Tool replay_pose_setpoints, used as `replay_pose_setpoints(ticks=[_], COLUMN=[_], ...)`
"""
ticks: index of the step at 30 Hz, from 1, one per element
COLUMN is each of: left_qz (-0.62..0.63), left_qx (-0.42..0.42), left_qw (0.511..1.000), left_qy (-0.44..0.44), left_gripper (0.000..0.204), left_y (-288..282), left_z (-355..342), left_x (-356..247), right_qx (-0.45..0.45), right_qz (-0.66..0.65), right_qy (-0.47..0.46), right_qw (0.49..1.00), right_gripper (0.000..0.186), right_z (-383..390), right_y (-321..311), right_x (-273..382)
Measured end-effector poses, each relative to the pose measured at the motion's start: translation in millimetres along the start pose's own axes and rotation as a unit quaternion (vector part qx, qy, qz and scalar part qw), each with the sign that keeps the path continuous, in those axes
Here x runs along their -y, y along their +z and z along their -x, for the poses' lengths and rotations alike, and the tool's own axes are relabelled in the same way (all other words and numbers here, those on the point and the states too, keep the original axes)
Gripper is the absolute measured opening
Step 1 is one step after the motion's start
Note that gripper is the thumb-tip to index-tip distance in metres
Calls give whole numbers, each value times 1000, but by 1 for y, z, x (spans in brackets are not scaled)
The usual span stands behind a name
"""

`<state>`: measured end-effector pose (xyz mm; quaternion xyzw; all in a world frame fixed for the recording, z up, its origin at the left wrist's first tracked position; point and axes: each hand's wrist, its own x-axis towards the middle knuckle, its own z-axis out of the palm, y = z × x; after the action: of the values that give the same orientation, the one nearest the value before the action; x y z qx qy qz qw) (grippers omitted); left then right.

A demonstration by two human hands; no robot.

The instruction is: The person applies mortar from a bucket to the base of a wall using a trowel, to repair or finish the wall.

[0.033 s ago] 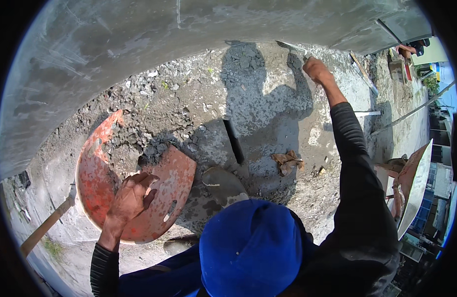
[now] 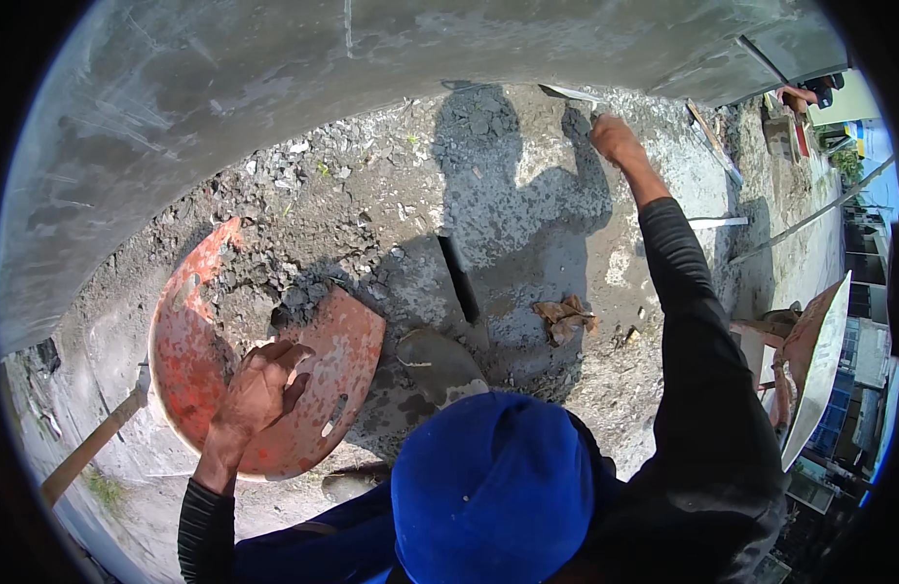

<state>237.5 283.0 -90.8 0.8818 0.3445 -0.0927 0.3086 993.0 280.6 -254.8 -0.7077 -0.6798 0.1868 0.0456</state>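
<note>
I see my left hand (image 2: pixel 259 389) lying spread on the inner face of an orange, mortar-spattered pan (image 2: pixel 191 360) that sits tilted on the ground at the lower left. The fingers are loose and splayed, pressing on the pan's surface rather than clenched around anything. A heap of grey wet mortar (image 2: pixel 264 282) fills the upper part of the pan and spills over its rim toward the rubble.

My right hand (image 2: pixel 615 139) is stretched far up and away, at the foot of the grey plastered wall (image 2: pixel 225 88). It is wrapped around the handle of a trowel (image 2: pixel 571 93), whose flat pale blade points left along the base of the wall; the handle itself is buried in the fist, so I am only fairly sure of how the fingers close on it. The black sleeve (image 2: pixel 697 321) runs from that hand down to the lower right.

Between the two hands the ground is gravel and dried cement, with a dark narrow slot (image 2: pixel 459 277) near the middle and a crumpled brown scrap (image 2: pixel 564 316) just right of it. A blue cap (image 2: pixel 493 492) fills the lower centre. A wooden handle (image 2: pixel 89 443) lies at the lower left, just beside the pan. At the right edge stands a tilted pale board (image 2: pixel 819 365).
</note>
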Motion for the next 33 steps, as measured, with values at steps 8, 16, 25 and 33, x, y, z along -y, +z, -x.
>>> replay_pose_setpoints(ticks=[8,16,25,33], left_qz=[8,-17,16,-18], left_qx=[3,14,30,-5], left_qw=[999,1000,999,1000], left_qy=[-41,-4,-22,5], left_gripper=[35,36,34,36], left_y=[-16,0,1,-3], left_z=[10,1,-2,-4], left_x=[-7,-4,0,-3], right_qx=[-138,-87,-24,-85], right_qz=[-354,-527,-477,-620], right_qy=[342,395,404,403], right_qw=[859,748,780,668], right_gripper=[25,19,19,18], right_z=[41,-14,7,-7], right_y=[-25,-5,-18,-3], right_x=[110,49,64,58])
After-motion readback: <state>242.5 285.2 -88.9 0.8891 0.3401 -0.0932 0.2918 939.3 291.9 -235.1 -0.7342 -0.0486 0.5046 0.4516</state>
